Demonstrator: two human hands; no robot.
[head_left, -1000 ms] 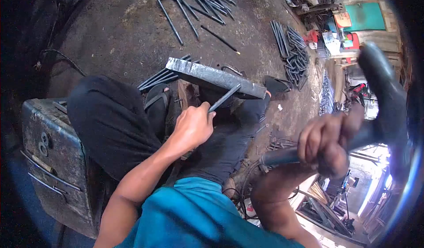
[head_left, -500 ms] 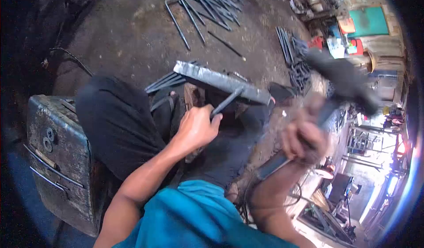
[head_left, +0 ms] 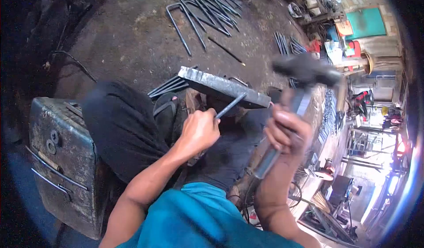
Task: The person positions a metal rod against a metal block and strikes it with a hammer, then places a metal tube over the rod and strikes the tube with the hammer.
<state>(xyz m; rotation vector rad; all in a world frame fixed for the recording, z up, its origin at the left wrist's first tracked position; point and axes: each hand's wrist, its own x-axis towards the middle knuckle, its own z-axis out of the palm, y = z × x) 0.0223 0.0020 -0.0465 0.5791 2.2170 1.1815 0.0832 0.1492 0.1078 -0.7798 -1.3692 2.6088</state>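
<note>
My left hand (head_left: 201, 131) is closed round a thin metal rod (head_left: 231, 105), whose far end rests on the edge of a thick metal block (head_left: 223, 85) between my knees. On the right, my right hand (head_left: 288, 131) grips the handle of a hammer (head_left: 305, 69). The hammer head is raised above and right of the block, blurred by motion and not touching it. Several straight bars (head_left: 170, 87) lie behind the block's left end.
Bent rods (head_left: 205, 9) are piled on the floor ahead, with a single dark rod (head_left: 226, 50) nearer. A worn metal box (head_left: 66, 159) stands at my left, with rings and rods on its side. Shelves and racks fill the right side.
The hammer and my right hand have moved left, closer to the block. My left hand still holds the rod against the block and has shifted only slightly.
</note>
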